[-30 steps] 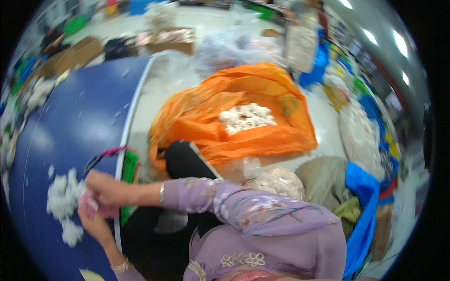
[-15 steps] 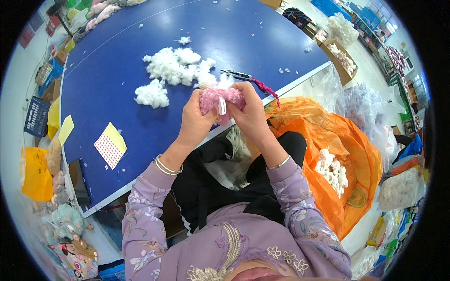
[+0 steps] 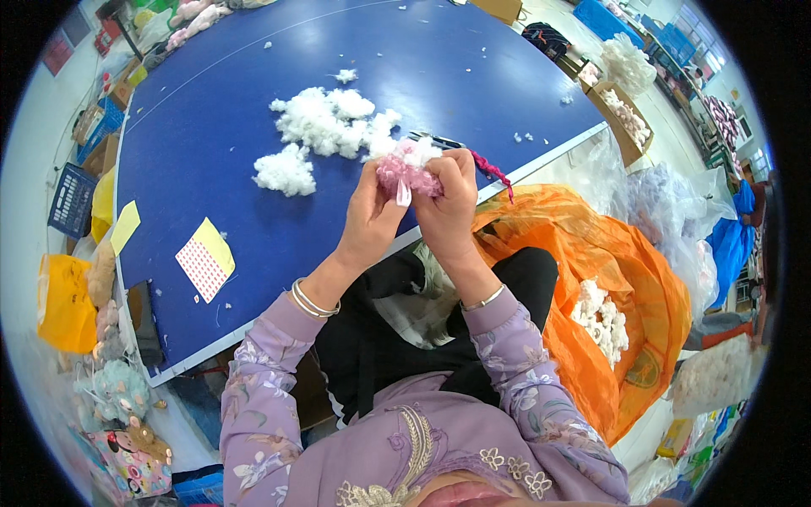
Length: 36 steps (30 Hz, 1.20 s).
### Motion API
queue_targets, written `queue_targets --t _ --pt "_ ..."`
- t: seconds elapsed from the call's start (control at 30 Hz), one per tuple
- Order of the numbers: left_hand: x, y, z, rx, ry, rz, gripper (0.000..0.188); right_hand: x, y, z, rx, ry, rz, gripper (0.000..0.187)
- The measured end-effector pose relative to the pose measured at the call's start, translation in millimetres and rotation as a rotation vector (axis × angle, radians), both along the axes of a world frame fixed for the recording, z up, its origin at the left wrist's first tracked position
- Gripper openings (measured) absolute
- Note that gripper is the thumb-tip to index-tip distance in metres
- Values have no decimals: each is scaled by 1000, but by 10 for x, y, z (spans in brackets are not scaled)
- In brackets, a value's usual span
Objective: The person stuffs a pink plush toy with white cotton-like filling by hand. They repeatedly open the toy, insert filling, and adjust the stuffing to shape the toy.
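Observation:
Between my two hands is a small pink fluffy plush piece point(image 3: 407, 177) with a white tag point(image 3: 403, 195) hanging from it. My left hand point(image 3: 369, 207) grips its left side, fingers closed. On the other side my right hand point(image 3: 448, 198) is closed on it too, knuckles up. White stuffing shows at the plush piece's far edge, against the larger heap of white stuffing point(image 3: 325, 122) on the blue table point(image 3: 422, 68). Just beyond my right hand lies a dark pair of thread snips point(image 3: 433, 139) with a magenta cord point(image 3: 490, 173) on it, partly hidden.
A sheet of small red-and-white stickers point(image 3: 203, 264) lies on the table's left part. An open orange bag point(image 3: 549, 215) with white pieces point(image 3: 600, 325) stands right of my legs. Plush toys point(image 3: 118, 390) and a blue crate point(image 3: 70, 200) line the left side.
My right hand has turned and curled its fingers over the plush piece's far edge. The white tag has tilted. The whole view has shifted slightly.

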State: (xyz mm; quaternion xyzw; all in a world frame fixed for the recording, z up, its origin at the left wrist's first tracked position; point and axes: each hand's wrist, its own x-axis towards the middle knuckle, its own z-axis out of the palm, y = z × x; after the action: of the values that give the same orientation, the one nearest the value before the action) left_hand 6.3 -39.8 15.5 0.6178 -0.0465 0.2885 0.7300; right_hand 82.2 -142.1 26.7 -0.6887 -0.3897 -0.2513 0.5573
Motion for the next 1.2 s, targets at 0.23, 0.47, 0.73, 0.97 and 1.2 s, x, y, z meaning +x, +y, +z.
queue_targets --t 0.23,0.47,0.73,0.97,1.2 --pt "71 95 -147 -187 -17 -10 41 -282 135 -197 -98 -163 73 33" --pt "-61 149 53 -367 131 -41 33 -575 -35 -110 -244 -125 296 53" --pt "-42 139 85 -536 79 3 38 -504 -262 310 -159 29 346 22" --pt "-13 124 47 -522 90 -3 43 -233 -186 471 -392 -47 295 24" --pt "-50 149 104 -598 181 -15 42 -334 -134 188 -313 117 326 29"
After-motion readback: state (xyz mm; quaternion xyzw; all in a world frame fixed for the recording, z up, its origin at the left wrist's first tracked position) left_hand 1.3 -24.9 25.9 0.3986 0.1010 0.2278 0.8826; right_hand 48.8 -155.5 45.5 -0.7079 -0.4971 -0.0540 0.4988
